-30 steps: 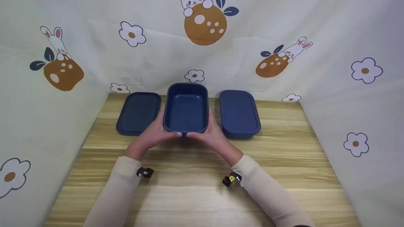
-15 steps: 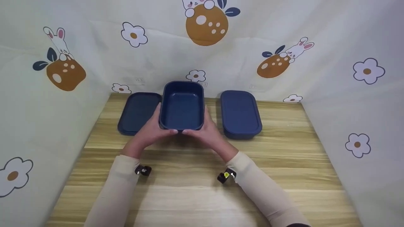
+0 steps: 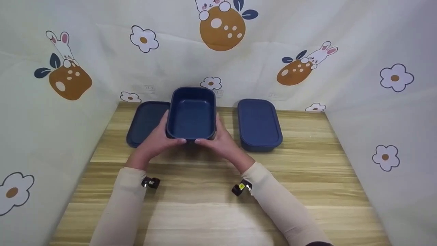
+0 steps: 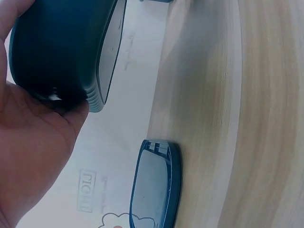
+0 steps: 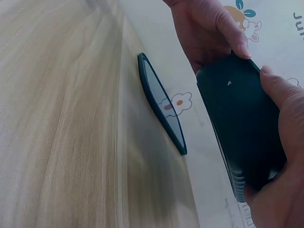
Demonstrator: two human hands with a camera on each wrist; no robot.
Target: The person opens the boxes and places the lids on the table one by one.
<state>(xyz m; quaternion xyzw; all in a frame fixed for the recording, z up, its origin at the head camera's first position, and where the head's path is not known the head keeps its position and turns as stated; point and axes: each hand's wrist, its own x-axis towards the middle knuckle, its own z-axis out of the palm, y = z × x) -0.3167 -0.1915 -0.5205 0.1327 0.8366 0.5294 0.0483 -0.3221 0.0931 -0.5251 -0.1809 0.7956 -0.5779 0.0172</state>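
Note:
A dark-blue rectangular food container [image 3: 193,118], open at the top and with nothing inside, is held up off the table between both hands. My left hand [image 3: 154,140] grips its left side, thumb along the near wall. On the opposite side my right hand [image 3: 226,142] grips it the same way, the two thumb tips a little apart. Fingers under the base are partly hidden. In the right wrist view the near wall of the container [image 5: 242,118] shows between both hands. A flat dark-blue lid [image 3: 145,124] lies on the table behind my left hand, its right edge covered.
A second blue container with its lid on [image 3: 260,124] stands to the right, apart from my right hand. The wood-grain table [image 3: 198,205] meets a patterned cloth wall [image 3: 167,61] close behind the containers. Side cloths bound the table left and right.
Both hands have carried the container to the left and slightly away from me. It now overlaps the right edge of the lid in the head view. The lid and the closed container have stayed put.

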